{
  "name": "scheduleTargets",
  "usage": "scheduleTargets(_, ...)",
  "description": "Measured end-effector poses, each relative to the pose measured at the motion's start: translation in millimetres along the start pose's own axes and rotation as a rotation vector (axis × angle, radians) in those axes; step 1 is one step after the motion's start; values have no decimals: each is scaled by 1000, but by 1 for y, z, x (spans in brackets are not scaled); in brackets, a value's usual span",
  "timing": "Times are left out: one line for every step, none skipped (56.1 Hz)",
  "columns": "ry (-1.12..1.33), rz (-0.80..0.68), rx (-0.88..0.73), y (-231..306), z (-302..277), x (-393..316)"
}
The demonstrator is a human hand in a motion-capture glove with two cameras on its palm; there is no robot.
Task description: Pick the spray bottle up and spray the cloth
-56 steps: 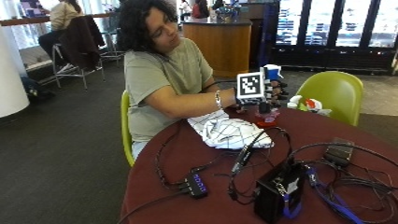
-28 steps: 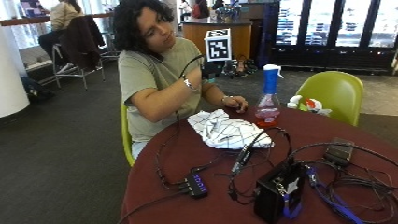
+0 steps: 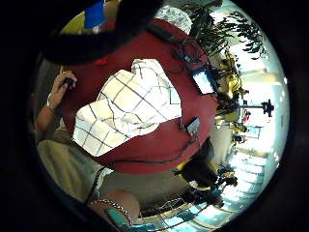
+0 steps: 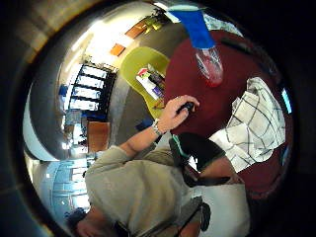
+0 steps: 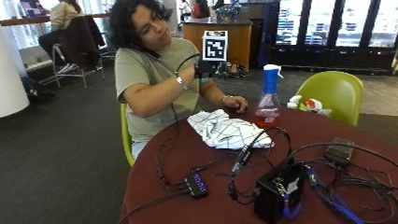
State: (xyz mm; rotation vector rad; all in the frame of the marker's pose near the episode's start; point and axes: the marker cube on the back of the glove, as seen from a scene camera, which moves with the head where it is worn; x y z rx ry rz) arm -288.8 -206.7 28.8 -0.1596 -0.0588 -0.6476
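Spray bottle [image 5: 268, 100] stands upright on the worktop [image 5: 187, 163], near the cloth [image 5: 227, 130]; raised gloved grip [image 5: 205, 70], fingers' state untellable.

The person sat with the right arm [image 5: 152, 95] bent at the elbow and the forearm raised, so that the gloved right hand [image 5: 205, 70] hung in the air at about shoulder height, clear of the table and holding nothing. Whether its fingers were straight or curled could not be made out. The bare left hand [image 5: 235, 103] rested on the table edge, its wrist wearing a bracelet.
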Motion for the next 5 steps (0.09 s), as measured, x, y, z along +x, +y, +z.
scheduleTargets(-20,2,-5,0,-1,0)
scheduleTargets(-43,6,-9,0,-2,0)
scheduleTargets(-65,11,-12,0,-4,-1)
scheduleTargets(-79,15,-14,0,-5,-1)
scheduleTargets(-86,17,-15,0,-5,-1)
